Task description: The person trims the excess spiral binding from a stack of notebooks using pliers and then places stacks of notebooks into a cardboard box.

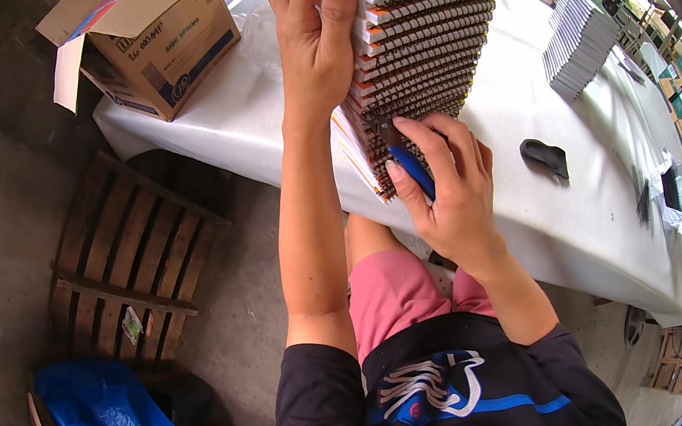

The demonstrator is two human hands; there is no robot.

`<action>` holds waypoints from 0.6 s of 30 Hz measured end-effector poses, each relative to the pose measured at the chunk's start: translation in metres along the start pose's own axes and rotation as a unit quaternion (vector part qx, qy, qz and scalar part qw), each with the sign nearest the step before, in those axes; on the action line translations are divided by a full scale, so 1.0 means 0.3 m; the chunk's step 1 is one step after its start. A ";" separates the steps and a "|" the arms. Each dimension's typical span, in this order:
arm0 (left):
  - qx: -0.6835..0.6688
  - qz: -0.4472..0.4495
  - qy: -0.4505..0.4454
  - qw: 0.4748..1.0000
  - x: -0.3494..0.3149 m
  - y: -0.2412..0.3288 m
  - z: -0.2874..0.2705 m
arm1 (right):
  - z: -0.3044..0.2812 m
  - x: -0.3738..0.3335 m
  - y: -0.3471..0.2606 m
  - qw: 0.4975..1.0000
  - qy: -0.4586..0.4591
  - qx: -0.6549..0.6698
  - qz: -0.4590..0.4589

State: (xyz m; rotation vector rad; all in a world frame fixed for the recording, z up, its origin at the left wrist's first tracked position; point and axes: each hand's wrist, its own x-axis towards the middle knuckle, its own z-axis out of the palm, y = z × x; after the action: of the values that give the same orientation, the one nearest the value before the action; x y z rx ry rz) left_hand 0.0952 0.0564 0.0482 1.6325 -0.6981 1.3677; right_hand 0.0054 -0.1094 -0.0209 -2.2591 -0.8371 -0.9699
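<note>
Right grip (456,197) closed around blue-handled pliers (413,171), left grip (316,46) clamped on spiral-bound stack (432,45)

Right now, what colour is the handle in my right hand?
The tool handle is blue, clearest in the head view.

A binding workshop around you, spiral-bound books (430,43) stacked before you, more stacks (578,40) farther along your white-covered tabletop (504,103), an open cardboard carton (170,54) to your left, a slatted wooden pallet (123,263) and grey floor (235,297) below
</note>
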 end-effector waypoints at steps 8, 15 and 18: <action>-0.027 0.007 0.000 1.000 -0.011 -0.007 0.006 | -0.008 -0.011 -0.010 0.812 -0.139 0.493 0.279; -0.010 -0.002 0.006 1.000 -0.009 -0.019 0.003 | 0.011 -0.059 0.009 0.995 -0.002 0.090 0.042; -0.001 -0.001 0.002 1.000 -0.006 -0.015 0.004 | 0.018 -0.046 0.020 0.999 0.013 0.037 0.005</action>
State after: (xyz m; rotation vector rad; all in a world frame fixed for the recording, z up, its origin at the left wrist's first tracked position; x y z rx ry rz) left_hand 0.0989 0.0573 0.0452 1.6282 -0.6962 1.3678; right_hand 0.0046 -0.1142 -0.0362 -2.1821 -0.8358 -0.9461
